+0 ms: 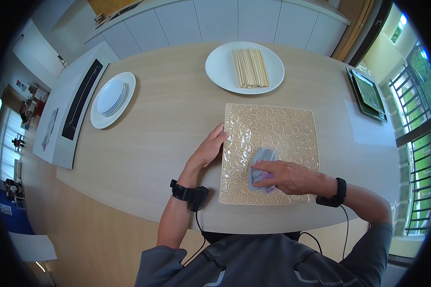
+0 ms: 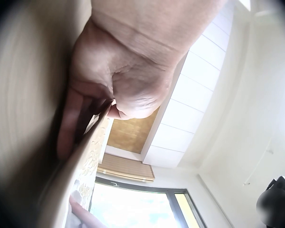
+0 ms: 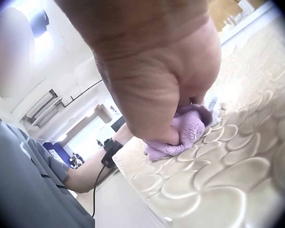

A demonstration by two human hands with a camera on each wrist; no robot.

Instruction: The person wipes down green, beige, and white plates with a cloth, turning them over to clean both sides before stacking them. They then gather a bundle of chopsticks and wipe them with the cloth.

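A square tan plate (image 1: 282, 126) with a glossy raised pattern of overlapping curves lies before the person. My left hand (image 1: 209, 147) grips its left edge; in the left wrist view, fingers (image 2: 69, 121) reach beneath the plate while the thumb is on the other side. On the plate's lower middle, my right hand (image 1: 294, 177) holds a bunched cloth (image 1: 262, 158), grey and purple, against the patterned surface. Up close in the right wrist view, the fuzzy purple side of the cloth (image 3: 190, 127) shows folded under the palm, which hides most of the fingers.
Beyond the square plate, a white oval plate (image 1: 220, 79) carries a bundle of pale sticks (image 1: 250, 68). Small stacked white plates (image 1: 111, 97) sit on another oval plate (image 1: 128, 83) at the left. Dark green trays (image 1: 368, 95) lie far right. Cables (image 1: 199, 225) hang from both wrist cameras.
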